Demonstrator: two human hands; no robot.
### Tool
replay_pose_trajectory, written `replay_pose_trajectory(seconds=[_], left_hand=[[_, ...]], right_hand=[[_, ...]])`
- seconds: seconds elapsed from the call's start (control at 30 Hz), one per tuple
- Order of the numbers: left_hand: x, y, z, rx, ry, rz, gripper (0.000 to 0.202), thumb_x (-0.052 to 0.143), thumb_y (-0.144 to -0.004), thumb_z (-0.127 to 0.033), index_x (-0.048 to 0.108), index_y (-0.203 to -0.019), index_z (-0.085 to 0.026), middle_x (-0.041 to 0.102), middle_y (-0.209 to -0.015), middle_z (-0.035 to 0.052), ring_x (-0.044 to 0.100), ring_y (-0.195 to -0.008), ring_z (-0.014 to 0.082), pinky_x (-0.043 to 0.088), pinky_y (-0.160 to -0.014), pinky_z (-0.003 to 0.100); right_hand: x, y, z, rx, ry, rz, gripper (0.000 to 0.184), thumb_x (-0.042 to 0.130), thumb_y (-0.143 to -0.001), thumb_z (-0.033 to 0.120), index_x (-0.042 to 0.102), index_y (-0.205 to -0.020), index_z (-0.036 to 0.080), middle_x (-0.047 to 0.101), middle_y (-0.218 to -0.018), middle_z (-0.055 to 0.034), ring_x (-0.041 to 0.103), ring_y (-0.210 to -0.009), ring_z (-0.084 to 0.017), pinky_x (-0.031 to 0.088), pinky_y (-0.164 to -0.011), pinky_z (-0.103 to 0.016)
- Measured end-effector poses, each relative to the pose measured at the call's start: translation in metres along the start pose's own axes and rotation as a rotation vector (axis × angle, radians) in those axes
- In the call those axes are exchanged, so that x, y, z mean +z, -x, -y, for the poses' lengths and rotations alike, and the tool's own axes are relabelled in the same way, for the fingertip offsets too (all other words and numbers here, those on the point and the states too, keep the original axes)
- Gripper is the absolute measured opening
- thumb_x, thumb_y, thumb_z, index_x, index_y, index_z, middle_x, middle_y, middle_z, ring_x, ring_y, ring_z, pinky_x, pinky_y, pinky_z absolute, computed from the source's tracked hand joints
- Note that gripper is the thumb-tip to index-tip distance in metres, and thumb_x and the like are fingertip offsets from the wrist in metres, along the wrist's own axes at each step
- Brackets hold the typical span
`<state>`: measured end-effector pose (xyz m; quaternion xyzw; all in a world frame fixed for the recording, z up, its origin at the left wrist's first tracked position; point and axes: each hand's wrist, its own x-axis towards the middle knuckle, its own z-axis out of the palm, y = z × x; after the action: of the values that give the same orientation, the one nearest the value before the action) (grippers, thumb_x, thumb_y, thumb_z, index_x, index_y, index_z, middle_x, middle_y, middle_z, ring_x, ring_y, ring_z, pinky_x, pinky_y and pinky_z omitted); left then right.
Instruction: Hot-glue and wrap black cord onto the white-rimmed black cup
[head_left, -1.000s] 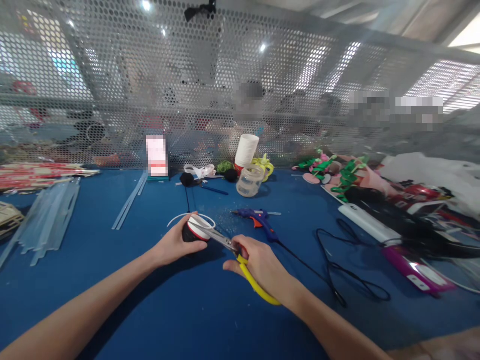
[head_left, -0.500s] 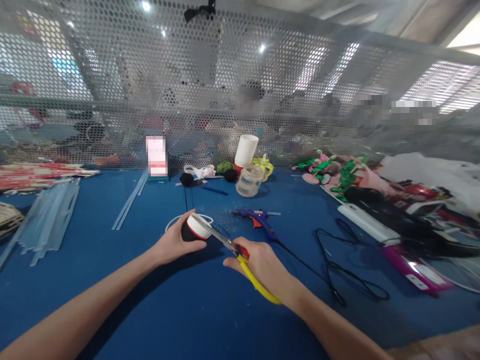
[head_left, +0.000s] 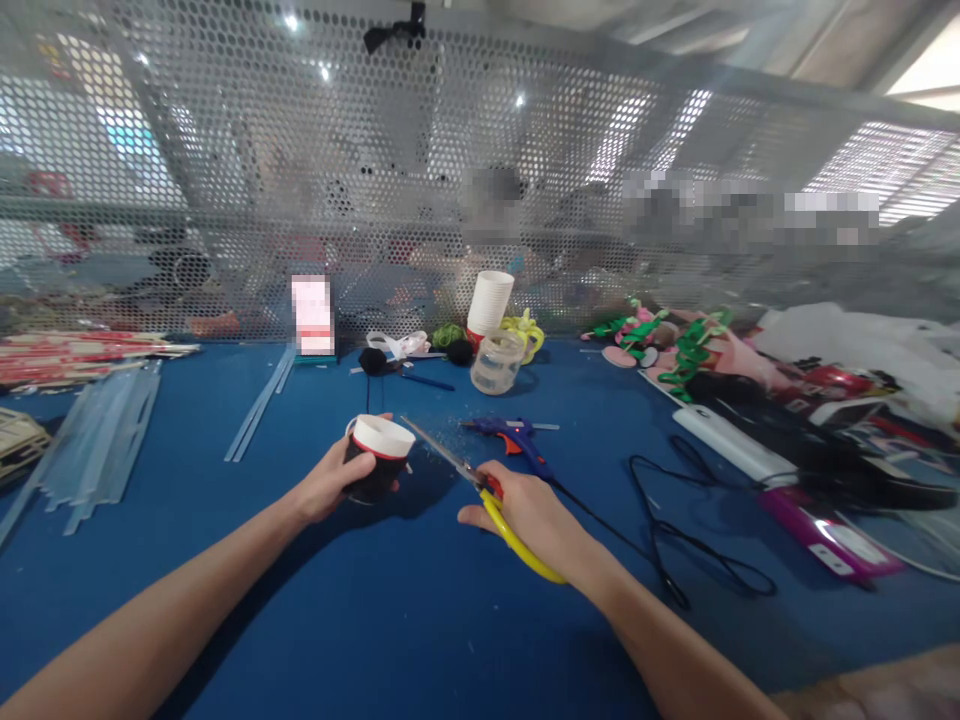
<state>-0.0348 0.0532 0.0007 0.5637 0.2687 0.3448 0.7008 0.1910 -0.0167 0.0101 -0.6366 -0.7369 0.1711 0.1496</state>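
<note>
My left hand is wrapped round a small cup with a black body, a red band and a white rim, held upright just above the blue table. My right hand grips the yellow handles of a pair of scissors. The steel blades point up and left, with their tips close to the cup's right side but apart from it. Whether a white strip still hangs from the rim I cannot make out.
A blue glue gun lies right of the scissors, its black cord looping rightward. Clear glue sticks lie at the left. A stack of white cups, a clear jar, green ribbons and packets sit before the perforated metal screen.
The left hand has turned the cup upright and lifted it a little. The scissor blades have come off the cup's rim and swung to its right. The white loop behind the cup is gone from sight.
</note>
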Motion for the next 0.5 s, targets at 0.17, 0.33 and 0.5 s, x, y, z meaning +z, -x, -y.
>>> replay_pose_trajectory(seconds=[0.17, 0.33, 0.5], left_hand=[[-0.004, -0.001, 0.001, 0.013, 0.243, 0.106, 0.049, 0.051, -0.069, -0.051, 0.053, -0.100, -0.012, 0.062, -0.083, 0.0111, 0.059, -0.062, 0.0182, 0.043, -0.048, 0.024], [-0.002, -0.001, -0.001, -0.031, 0.334, 0.205, 0.051, 0.046, -0.071, -0.053, 0.057, -0.094, -0.009, 0.063, -0.083, 0.0126, 0.059, -0.060, 0.0175, 0.041, -0.048, 0.023], [-0.007, -0.001, -0.001, -0.075, 0.392, 0.287, 0.062, 0.043, -0.067, -0.062, 0.056, -0.094, -0.007, 0.064, -0.080, 0.0132, 0.058, -0.057, 0.0175, 0.038, -0.046, 0.024]], right_hand=[[0.001, 0.001, -0.002, 0.083, 0.185, 0.083, 0.034, 0.046, -0.072, 0.051, 0.052, -0.081, 0.018, 0.063, -0.064, -0.0055, 0.060, -0.063, -0.023, 0.034, -0.050, -0.025], [-0.002, 0.003, 0.003, 0.136, 0.372, 0.197, 0.028, 0.052, -0.072, 0.031, 0.054, -0.093, 0.014, 0.065, -0.077, -0.0102, 0.061, -0.070, -0.025, 0.036, -0.051, -0.026], [-0.013, 0.008, 0.009, 0.096, 0.416, 0.209, 0.031, 0.054, -0.070, 0.031, 0.055, -0.097, 0.015, 0.065, -0.078, -0.0105, 0.060, -0.072, -0.027, 0.038, -0.053, -0.028]])
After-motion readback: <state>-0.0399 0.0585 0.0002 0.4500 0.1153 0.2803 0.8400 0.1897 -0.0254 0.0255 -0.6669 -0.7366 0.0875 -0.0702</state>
